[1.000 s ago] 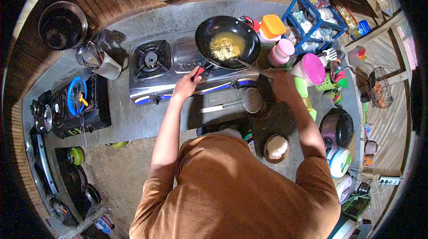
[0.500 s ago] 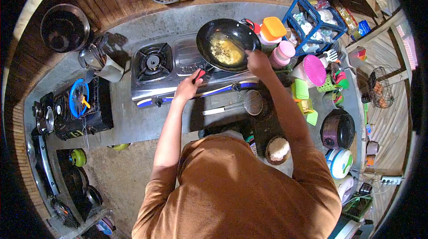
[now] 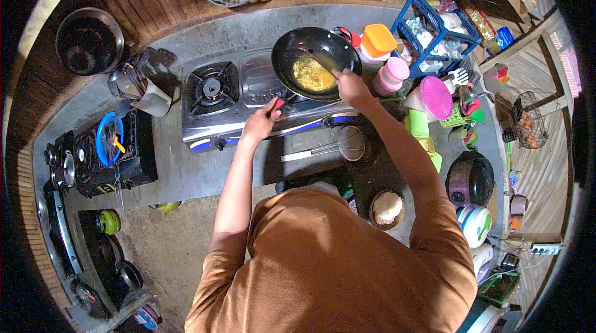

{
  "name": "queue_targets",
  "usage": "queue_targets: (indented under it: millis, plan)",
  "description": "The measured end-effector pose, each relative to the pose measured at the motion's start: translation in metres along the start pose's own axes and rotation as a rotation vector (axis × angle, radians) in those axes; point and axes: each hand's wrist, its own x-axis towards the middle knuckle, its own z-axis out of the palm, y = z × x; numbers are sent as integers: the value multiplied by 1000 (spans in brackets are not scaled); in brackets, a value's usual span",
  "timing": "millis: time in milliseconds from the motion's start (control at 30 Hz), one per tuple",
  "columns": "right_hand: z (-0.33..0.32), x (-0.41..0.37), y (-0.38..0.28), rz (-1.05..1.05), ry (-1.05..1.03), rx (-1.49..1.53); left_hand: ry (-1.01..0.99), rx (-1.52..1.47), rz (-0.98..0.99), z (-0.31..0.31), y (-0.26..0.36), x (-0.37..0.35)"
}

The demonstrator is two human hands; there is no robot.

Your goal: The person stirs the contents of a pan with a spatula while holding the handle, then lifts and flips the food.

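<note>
A black wok sits on the right side of the stove, and yellow beaten egg lies spread over its bottom. My left hand is closed around the wok's red-and-black handle. Above the wok's right rim, my right hand grips a dark spatula. The blade runs into the wok over the egg, blurred and hard to make out. A second red handle juts from the wok's far side.
The bare left burner is beside the wok. A wire strainer lies on the counter before the stove. Pink and orange tubs and a blue rack crowd the right. A bowl of white food stands nearer me.
My right hand has shifted slightly left and down with the spatula, whose dark length now shows across the wok. The egg looks more gathered and yellow. My left hand stays on the handle.
</note>
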Motion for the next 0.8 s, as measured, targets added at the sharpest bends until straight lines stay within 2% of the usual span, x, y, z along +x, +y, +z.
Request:
queue_targets:
  millis: [67, 133, 167, 233, 267, 333, 467, 533, 600, 667, 800]
  plan:
    - [7, -11, -2, 28, 32, 47, 65, -1, 52, 3, -3, 1]
    - [18, -25, 15, -399, 180, -38, 65, 2, 60, 4, -6, 2]
    - [16, -34, 18, -397, 180, -40, 64, 7, 69, 5, -7, 3]
    - [-24, -51, 0, -37, -97, -43, 75, 8, 86, 5, -6, 2]
    - [-41, -52, -2, -37, -98, -44, 88, 9, 98, 4, -5, 1]
    - [-73, -55, -4, 37, -238, -266, 83, 14, 92, 3, -4, 0]
    - [-109, -60, 13, 99, -154, -269, 63, 16, 63, 1, -1, 0]
    - [-114, -54, 33, 328, -162, -53, 30, 8, 31, -4, 7, -3]
    - [-100, -54, 61, 344, -149, -29, 4, 0, -1, -5, 9, -3]
    - [-77, -51, 80, 361, -139, -3, 57, 54, 56, -2, 5, -3]
    - [-18, -46, 114, 241, -73, -11, 91, 39, 85, -1, 3, -3]
